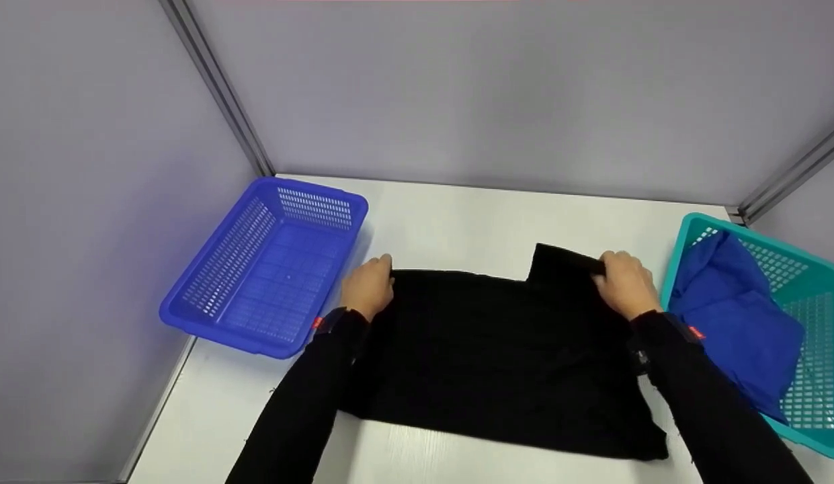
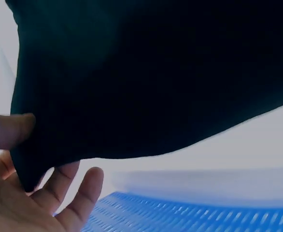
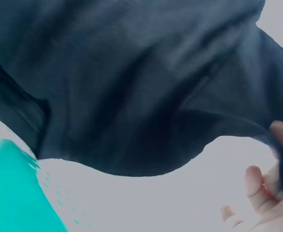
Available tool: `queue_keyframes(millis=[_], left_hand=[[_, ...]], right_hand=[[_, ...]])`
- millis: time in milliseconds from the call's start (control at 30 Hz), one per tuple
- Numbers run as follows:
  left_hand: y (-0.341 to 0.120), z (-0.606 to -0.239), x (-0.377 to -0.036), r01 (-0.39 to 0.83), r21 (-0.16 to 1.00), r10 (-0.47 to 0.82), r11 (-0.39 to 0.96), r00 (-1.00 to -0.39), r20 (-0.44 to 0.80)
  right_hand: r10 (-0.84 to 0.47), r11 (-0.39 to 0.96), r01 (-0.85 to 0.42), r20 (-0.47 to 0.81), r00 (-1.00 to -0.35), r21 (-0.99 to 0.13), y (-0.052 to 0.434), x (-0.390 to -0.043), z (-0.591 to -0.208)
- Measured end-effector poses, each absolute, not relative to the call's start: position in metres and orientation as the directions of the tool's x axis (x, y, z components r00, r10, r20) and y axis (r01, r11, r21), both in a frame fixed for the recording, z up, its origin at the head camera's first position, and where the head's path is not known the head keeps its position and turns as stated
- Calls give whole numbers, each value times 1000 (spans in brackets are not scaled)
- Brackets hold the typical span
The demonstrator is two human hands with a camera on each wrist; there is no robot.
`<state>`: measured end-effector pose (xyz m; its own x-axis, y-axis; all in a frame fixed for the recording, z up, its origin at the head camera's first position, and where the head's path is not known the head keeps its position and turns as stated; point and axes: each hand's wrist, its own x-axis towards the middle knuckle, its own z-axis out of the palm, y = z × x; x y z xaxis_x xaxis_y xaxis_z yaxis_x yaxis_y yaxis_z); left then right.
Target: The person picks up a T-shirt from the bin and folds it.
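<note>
A black shirt [image 1: 497,356] is spread wide between both hands over the white table. My left hand [image 1: 368,288] pinches its far left corner; in the left wrist view the thumb lies on one side of the cloth [image 2: 132,87] and fingers on the other. On the far right, my right hand [image 1: 628,284] grips the shirt beside a sleeve-like flap [image 1: 558,263] that sticks out past the far edge. In the right wrist view the fabric [image 3: 132,96] hangs in loose folds from the right hand's fingers [image 3: 257,186].
A blue plastic basket [image 1: 353,202] stands left of the shirt, with nothing inside. To the right, a teal basket [image 1: 816,269] holds a crumpled blue cloth [image 1: 739,316]. Grey panels [image 1: 497,94] border the white table [image 1: 450,215] at the back and sides.
</note>
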<state>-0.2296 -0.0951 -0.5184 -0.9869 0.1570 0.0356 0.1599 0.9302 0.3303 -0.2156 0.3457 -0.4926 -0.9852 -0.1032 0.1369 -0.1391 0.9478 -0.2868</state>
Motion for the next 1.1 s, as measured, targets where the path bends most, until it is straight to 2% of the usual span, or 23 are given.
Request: queue_keyframes(millis=[300, 500, 667, 767, 900, 1100], left_hand=[[-101, -496, -250, 127, 282, 90, 951, -986, 141], [-107, -484, -258, 130, 301, 77, 945, -980, 183], [-117, -485, -252, 214, 213, 172, 953, -965, 198], [-123, -489, -245, 274, 138, 248, 952, -952, 178], [-129, -495, -234, 350, 22, 344, 936, -929, 136], [-132, -506, -221, 451, -84, 458, 889, -878, 138]], right_hand=[[-69, 926, -208, 402, -913, -314, 350, -235, -456], [24, 902, -183, 467, -884, -392, 350, -239, -439], [-56, 860, -298, 505, -861, -414, 355, -225, -439], [-159, 825, -371, 455, -876, -426, 364, -206, -442], [-313, 789, -423, 300, -901, -446, 379, -176, -448], [-520, 745, -540, 164, -838, -393, 393, -138, -467]])
